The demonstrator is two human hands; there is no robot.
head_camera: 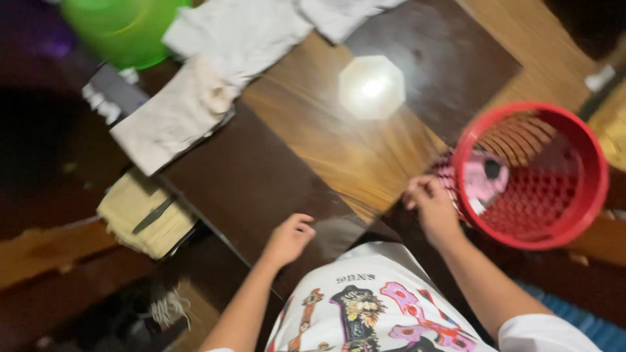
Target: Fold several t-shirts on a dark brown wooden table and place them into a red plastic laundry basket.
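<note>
left hand [290, 238] loosely curled, fingers bent inward, knuckles up, resting on the dark brown glossy wooden table panel [254, 182], holding nothing; forearm bare and angled up from the lower left. right hand [430, 205] also curled, fingers tucked near the lower rim of the red round plastic mesh basket [531, 176], touching or just beside it; too blurred to tell whether gripping the rim. right forearm running up from a white sleeve at the lower right. inside the basket, beyond the right hand, a pink and white crumpled cloth [486, 179]. between and ahead of both hands, a lighter honey-coloured wood-grain strip of tabletop [339, 140], shiny, with a bright octagonal light reflection [372, 87]. far ahead of the left hand, white folded cloths [215, 78], soft and creased, lying across the table. to the left of the left hand, a pale yellow folded ribbed towel [140, 218] at the table's edge. farthest ahead on the left, a green round plastic basin [124, 26]. directly below both hands, a white printed shirt [365, 306] with colourful figures.
</note>
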